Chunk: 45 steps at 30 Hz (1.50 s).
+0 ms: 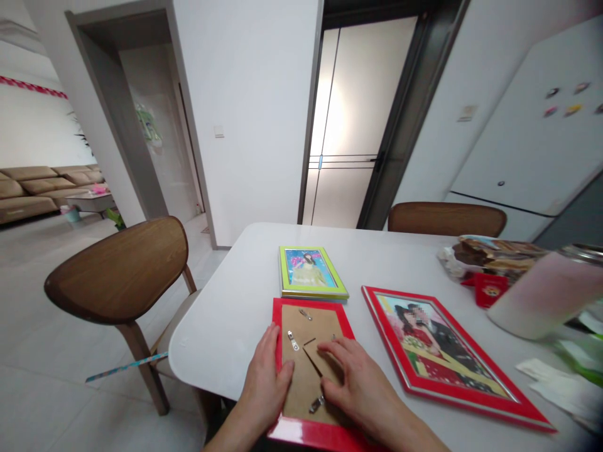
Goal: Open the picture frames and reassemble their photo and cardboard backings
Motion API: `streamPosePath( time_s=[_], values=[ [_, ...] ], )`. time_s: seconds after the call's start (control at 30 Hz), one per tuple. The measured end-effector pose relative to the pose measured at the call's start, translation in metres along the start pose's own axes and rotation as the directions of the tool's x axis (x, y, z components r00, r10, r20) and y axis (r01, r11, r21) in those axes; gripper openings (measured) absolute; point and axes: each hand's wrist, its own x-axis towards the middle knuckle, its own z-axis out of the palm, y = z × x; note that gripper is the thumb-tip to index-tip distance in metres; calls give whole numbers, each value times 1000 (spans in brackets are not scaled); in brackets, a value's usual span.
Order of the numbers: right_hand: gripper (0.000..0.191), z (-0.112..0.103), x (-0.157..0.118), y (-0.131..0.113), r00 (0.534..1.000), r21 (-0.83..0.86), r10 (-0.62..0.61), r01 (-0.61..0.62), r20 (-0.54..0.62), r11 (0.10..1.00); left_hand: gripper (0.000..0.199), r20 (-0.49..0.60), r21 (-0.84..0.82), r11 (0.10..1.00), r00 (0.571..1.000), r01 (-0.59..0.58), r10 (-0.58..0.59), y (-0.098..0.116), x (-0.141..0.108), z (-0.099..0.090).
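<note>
A red picture frame (pixel 347 320) lies face down at the table's near edge, its brown backing board (pixel 301 402) upward. Several small metal clips (pixel 293 340) sit around the board, and a thin dark slit (pixel 311 362) runs across its middle. My left hand (pixel 266 370) grips the frame's left side, thumb on the board. Spread over the board's right part is my right hand (pixel 358 376), its thumb by the lower end of the slit. It covers part of the frame's right side. Just beyond lies a lime-green framed picture (pixel 308 270), face up.
A larger red framed photo (pixel 443 351) lies face up on the right of the white table (pixel 221 314). Further right are a pinkish-white jar (pixel 541 295), a red packet (pixel 490 290), a plastic bag and tissues (pixel 556 383). Wooden chairs (pixel 122 270) stand at the left and back.
</note>
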Motion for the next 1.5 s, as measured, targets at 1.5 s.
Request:
streamPosePath(
  time_s=[1.5],
  values=[
    [40,-32,-5,23,863,838,392,-449,318,309,72,403,189,944,898,-271,177,44,-26,9]
  ],
)
